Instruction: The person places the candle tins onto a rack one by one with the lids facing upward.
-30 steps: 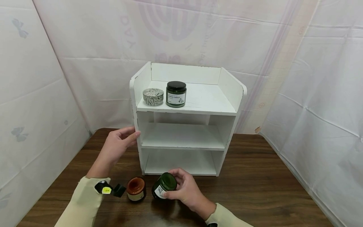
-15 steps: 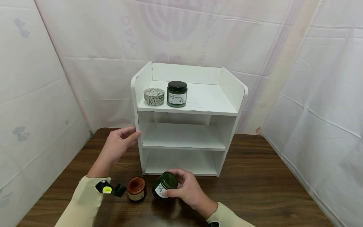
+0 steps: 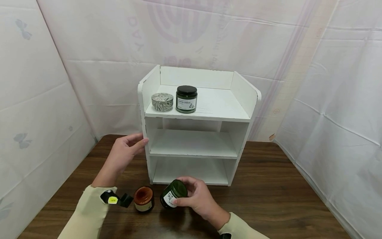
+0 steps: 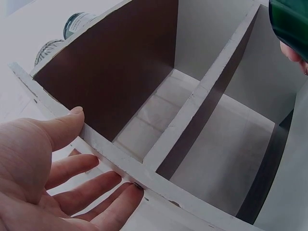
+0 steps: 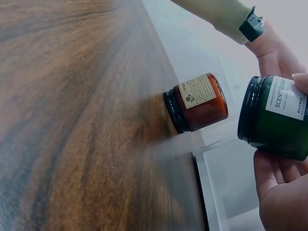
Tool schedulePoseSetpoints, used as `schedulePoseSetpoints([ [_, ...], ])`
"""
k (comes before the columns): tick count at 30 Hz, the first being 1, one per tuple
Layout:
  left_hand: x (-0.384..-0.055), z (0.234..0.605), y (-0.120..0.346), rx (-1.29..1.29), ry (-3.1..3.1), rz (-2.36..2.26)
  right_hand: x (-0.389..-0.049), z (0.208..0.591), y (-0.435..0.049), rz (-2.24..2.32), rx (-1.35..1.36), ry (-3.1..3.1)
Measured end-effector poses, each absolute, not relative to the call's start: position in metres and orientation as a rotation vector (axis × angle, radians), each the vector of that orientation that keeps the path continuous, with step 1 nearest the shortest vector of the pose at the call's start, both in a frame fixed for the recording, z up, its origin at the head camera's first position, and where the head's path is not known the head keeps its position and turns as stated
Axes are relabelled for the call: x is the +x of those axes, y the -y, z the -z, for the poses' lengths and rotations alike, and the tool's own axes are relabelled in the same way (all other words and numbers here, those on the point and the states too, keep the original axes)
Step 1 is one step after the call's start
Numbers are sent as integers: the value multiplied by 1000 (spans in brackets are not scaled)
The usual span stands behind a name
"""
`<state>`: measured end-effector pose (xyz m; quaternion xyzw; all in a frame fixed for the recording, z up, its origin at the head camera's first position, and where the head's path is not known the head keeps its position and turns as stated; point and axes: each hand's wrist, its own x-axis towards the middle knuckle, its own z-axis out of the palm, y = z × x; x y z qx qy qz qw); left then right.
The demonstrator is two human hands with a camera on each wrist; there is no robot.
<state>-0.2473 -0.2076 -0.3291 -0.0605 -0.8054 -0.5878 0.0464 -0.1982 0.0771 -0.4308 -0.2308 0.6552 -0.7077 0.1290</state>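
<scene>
My right hand [image 3: 198,199]: thumb and fingers clamped round the green jar [image 3: 173,192], thumb pressing by its white label [image 3: 168,199], the others round the far side. Jar tipped over, glass base up and black lid [image 5: 250,115] lowermost; from the right wrist that lid looks clear of the wood

My left hand [image 3: 125,151]: fingers apart, loosely extended along the outside of the white shelf unit [image 3: 193,143], thumb at the front edge of its left side panel [image 3: 144,124], about level with the middle shelf

Amber jar [image 3: 143,199]: just left of the green jar in my right fingers, nearer me than my left fingertips; stands lid down on the brown table [image 3: 268,186], cream label [image 5: 197,91] round the glass

Above and to the right of my left fingers, on the top shelf: leaf-patterned tin [image 3: 162,102], and beside it a second green jar [image 3: 186,99], upright, black-lidded, label reading SCENTED CANDLES

Behind my left fingertips, past the table's far edge: pale printed sheeting [image 3: 104,39]. Below that hand, a black strap [image 3: 107,197] with a yellow tag over my cream sleeve [image 3: 86,212]
</scene>
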Motion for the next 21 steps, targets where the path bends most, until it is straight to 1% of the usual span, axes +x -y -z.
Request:
schedulePoseSetpoints([
  [21, -247, 328, 208, -179, 2458, 1804, -197, 430, -78, 2090, -664, -1838],
])
